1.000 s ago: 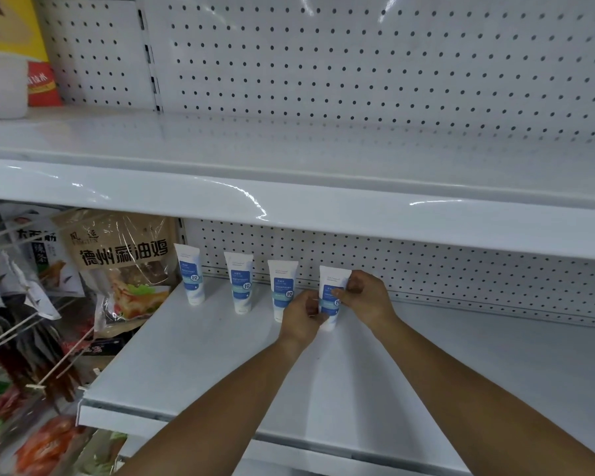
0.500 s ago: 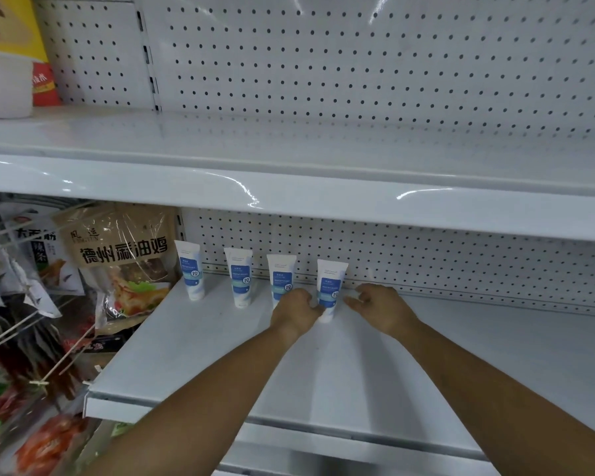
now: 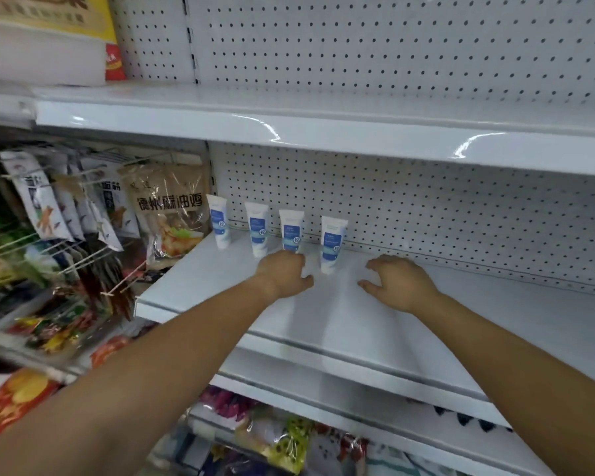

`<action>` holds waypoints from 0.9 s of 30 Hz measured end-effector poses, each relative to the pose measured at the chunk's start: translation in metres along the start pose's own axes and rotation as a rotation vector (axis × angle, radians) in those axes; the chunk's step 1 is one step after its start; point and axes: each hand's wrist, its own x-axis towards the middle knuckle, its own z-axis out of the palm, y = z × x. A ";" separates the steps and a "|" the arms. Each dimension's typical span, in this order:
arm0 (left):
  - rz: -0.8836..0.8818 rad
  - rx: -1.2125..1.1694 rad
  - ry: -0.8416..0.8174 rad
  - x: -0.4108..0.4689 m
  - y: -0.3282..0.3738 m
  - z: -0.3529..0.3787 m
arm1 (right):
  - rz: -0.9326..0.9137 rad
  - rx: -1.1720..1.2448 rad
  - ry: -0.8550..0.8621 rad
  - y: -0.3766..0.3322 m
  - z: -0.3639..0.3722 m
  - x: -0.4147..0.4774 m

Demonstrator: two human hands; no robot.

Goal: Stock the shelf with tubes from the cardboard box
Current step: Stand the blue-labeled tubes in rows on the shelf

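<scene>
Several white tubes with blue labels stand cap-down in a row at the back of the white shelf (image 3: 340, 314), against the pegboard. The rightmost tube (image 3: 332, 243) stands free between my hands. My left hand (image 3: 284, 274) hovers just in front of the third tube (image 3: 291, 231), fingers loosely curled, holding nothing. My right hand (image 3: 397, 283) hangs over the bare shelf to the right of the row, fingers relaxed and empty. The cardboard box is out of view.
A brown snack bag (image 3: 169, 211) and hanging snack packets (image 3: 49, 207) crowd the bay to the left. An upper shelf (image 3: 323, 125) overhangs the row. More packaged goods (image 3: 275, 438) lie on the shelf below. Bare shelf stretches to the right.
Both hands have let go of the rightmost tube and drawn back toward me; the right hand has shifted rightward. The tube stays standing.
</scene>
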 end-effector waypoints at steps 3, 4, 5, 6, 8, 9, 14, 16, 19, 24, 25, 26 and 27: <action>-0.106 0.001 -0.025 -0.035 -0.005 -0.002 | -0.054 0.004 -0.004 -0.009 0.004 -0.013; -0.144 -0.004 -0.039 -0.048 -0.008 -0.003 | -0.068 0.014 -0.012 -0.014 0.006 -0.016; -0.168 0.002 -0.046 -0.060 -0.011 -0.003 | -0.080 0.023 -0.020 -0.019 0.008 -0.019; -0.187 0.014 -0.052 -0.072 -0.016 -0.003 | -0.090 0.035 -0.025 -0.026 0.010 -0.021; -0.226 0.038 -0.062 -0.097 -0.026 -0.004 | -0.121 0.057 -0.020 -0.043 0.015 -0.025; -0.245 0.049 -0.067 -0.110 -0.033 -0.004 | -0.145 0.066 -0.015 -0.053 0.018 -0.027; -0.319 0.074 -0.111 -0.172 -0.071 -0.008 | -0.278 0.111 0.004 -0.115 0.026 -0.029; -0.354 0.062 -0.113 -0.196 -0.087 -0.009 | -0.343 0.136 0.003 -0.144 0.030 -0.028; -0.418 0.046 -0.124 -0.236 -0.114 -0.001 | -0.419 0.166 -0.022 -0.189 0.042 -0.029; -0.539 0.081 -0.184 -0.297 -0.161 0.024 | -0.504 0.184 -0.097 -0.262 0.070 -0.033; -0.561 0.068 -0.183 -0.308 -0.173 0.032 | -0.518 0.185 -0.118 -0.277 0.077 -0.034; -0.587 0.060 -0.189 -0.318 -0.185 0.040 | -0.533 0.184 -0.130 -0.291 0.084 -0.033; -0.602 0.044 -0.192 -0.328 -0.196 0.048 | -0.551 0.180 -0.134 -0.305 0.094 -0.033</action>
